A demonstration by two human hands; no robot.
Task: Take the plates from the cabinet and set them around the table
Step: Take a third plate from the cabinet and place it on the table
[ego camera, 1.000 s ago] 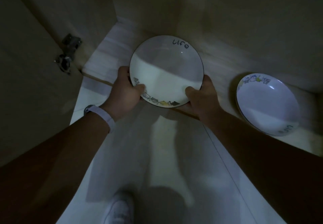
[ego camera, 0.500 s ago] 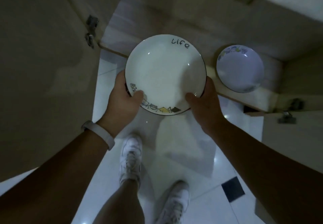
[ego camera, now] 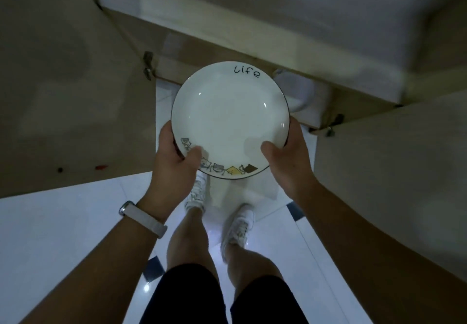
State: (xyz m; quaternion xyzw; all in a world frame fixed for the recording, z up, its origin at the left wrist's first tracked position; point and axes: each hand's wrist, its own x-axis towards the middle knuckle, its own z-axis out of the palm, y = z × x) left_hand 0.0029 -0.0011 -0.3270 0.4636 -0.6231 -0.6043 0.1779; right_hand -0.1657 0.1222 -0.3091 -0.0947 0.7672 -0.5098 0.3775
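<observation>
Both hands are on the plate point(ego camera: 230, 118) here. The left hand point(ego camera: 174, 161) grips the near-left rim and the right hand point(ego camera: 288, 156) grips the near-right. Each thumb is hooked over the top edge, and the fingers are tucked underneath where you can't see them. My guess is the two-sided hold is just there to keep it flat and steady, since glazed ceramic is slick and a one-handed pinch on the rim could slip. It's held level between the hands, up in the air in front of the body, above the shoes point(ego camera: 237, 225) and the white floor point(ego camera: 63, 222), not resting on anything. It looks clear of the cabinet point(ego camera: 227, 45), which sits just beyond the fingertips with a door swung open to either side of the arms. The plate itself is white, shallow and glossy with a thin dark rim. "Life" is written on the far edge, and a row of little cartoon figures runs along the near edge between the thumbs. A second plate point(ego camera: 300, 91) peeks out just past the right hand, low in the cabinet and mostly hidden behind the held one. No table in view, so I'd say this is the carry-away step.
</observation>
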